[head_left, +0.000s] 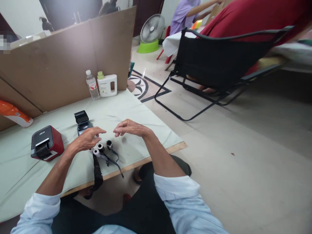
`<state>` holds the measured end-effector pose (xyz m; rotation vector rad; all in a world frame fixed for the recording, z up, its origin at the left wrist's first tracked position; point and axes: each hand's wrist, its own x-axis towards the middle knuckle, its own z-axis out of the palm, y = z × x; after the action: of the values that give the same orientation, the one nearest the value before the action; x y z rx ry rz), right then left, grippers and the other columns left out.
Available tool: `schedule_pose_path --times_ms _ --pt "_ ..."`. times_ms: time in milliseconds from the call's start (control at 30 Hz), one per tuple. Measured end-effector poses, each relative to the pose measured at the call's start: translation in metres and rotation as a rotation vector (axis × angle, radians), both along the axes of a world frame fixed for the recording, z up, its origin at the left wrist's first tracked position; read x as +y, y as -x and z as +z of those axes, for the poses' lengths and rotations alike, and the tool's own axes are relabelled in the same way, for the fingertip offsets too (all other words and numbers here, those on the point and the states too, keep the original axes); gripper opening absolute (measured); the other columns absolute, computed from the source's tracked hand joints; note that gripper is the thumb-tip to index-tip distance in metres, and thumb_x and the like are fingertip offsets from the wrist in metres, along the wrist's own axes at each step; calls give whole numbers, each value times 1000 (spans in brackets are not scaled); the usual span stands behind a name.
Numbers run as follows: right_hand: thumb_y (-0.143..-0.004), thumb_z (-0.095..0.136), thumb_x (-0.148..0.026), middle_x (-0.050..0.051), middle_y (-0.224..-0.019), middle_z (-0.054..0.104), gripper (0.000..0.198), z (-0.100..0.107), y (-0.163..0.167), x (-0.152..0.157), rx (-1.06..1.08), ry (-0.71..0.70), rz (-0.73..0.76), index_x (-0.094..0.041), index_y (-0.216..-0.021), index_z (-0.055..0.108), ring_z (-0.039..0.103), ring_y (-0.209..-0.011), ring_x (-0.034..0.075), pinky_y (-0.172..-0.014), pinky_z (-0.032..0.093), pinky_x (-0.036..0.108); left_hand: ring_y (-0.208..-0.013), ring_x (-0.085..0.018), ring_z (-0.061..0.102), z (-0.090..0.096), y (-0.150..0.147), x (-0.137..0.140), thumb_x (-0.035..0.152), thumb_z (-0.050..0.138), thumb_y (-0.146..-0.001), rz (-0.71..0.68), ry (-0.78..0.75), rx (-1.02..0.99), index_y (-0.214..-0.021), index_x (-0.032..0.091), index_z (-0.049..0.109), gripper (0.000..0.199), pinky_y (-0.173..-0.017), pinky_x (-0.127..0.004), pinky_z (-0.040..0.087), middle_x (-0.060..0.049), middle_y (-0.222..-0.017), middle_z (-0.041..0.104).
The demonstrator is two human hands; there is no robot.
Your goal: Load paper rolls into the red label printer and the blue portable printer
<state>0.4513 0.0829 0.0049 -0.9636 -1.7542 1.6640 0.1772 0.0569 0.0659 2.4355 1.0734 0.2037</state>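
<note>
Pale cloth (138,146) covers a table before a cardboard partition (65,55). From the head view, the left hand (89,139), loosely spread, partly hides an open-lidded device (82,119) beside three small rolls (100,147). The right hand (129,127) has bent fingers; I cannot tell whether they pinch anything.

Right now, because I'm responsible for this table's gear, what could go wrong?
A dark strip hangs over the front edge of the table; a snag could perhaps pull the small rolls down. The left hand is close to the open-lidded device, so a careless move might knock its raised lid.
</note>
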Motion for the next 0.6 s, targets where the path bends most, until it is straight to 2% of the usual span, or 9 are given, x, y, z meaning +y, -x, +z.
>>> schedule_pose_path --times_ms 133,300,433,600 --pt "-79 81 -59 10 -93 81 46 -5 6 1 -24 -3 -15 -15 -93 82 71 -85 20 -77 54 30 -95 -21 68 9 33 -16 17 56 -85 144 -25 -14 -122 20 71 40 -83 -33 56 -8 -112 73" --pt "-77 82 -59 11 -92 81 46 -11 15 1 -12 5 -9 -15 -91 82 72 -83 19 -76 55 30 -101 -25 69 -13 56 -39 24 69 -78 189 39 63 -127 22 67 49 -91 -38 57 -9 -125 72" --pt "-75 83 -60 11 -91 81 49 -12 18 0 17 5 -6 -14 -93 81 73 -83 20 -79 56 31 -100 -25 69 -29 57 -46 20 65 -80 199 -15 77 -116 22 69 36 -91 -37 56 -7 -112 74" --pt "-76 83 -59 11 -90 81 48 -11 18 -1 22 -3 -5 -14 -91 81 73 -83 21 -79 57 32 -95 -23 69 -34 68 -50 14 59 -80 171 -49 107 -108 22 70 31 -89 -35 55 -5 -103 74"
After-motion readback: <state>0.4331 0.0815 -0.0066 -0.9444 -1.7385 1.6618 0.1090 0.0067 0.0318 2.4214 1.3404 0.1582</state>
